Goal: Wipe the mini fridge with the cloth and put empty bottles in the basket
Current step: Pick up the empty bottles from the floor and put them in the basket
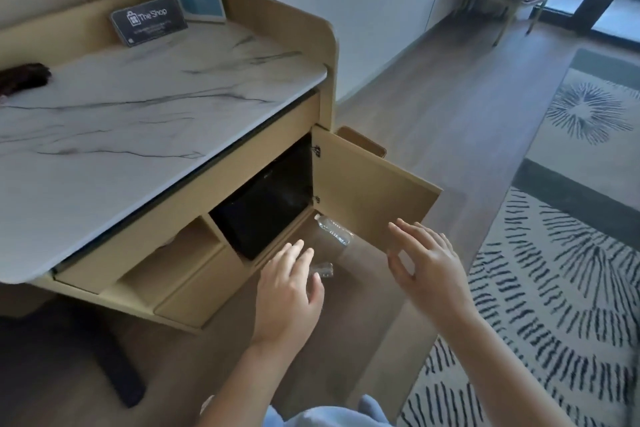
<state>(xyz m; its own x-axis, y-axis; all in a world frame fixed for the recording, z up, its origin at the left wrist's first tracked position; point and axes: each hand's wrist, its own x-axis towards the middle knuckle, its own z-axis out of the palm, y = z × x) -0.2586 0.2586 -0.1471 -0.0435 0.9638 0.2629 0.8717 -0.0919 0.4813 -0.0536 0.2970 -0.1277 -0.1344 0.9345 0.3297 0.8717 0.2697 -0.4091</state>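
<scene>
Head view: left hand (291, 291) and right hand (426, 263) hover spread, empty, over two clear bottles (334, 230) on the floor (363, 322). Recommend grasping each mid-body, lightly.

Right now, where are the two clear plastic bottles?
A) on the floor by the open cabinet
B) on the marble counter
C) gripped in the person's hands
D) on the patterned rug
A: one bottle lies by the open cabinet door, the other bottle beside the left hand, both on the wood floor.
</scene>
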